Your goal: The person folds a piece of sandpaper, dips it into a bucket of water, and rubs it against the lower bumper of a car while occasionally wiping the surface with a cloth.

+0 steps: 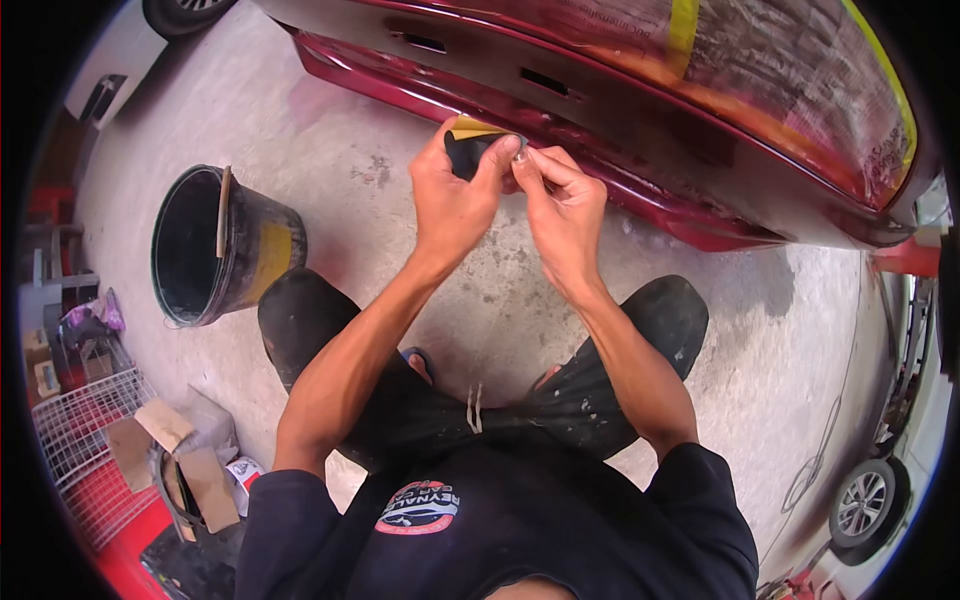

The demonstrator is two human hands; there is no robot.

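Observation:
My left hand [458, 200] is closed on a folded sheet, dark on one face and yellow on the other, which looks like sandpaper [464, 154]. My right hand [562, 205] pinches the right end of that same sheet, its fingertips touching those of my left hand. Both hands are in front of the dark red car body [620, 180], close to its lower edge. What lies between the pinched fingertips is mostly hidden.
A black bucket [232, 245] with a stick [224, 212] on its rim stands at the left. Opened cardboard [165, 425] and a wire rack [90, 440] are at lower left. A light-coloured car's wheel [864, 505] is at lower right. My knees flank the concrete floor [490, 320].

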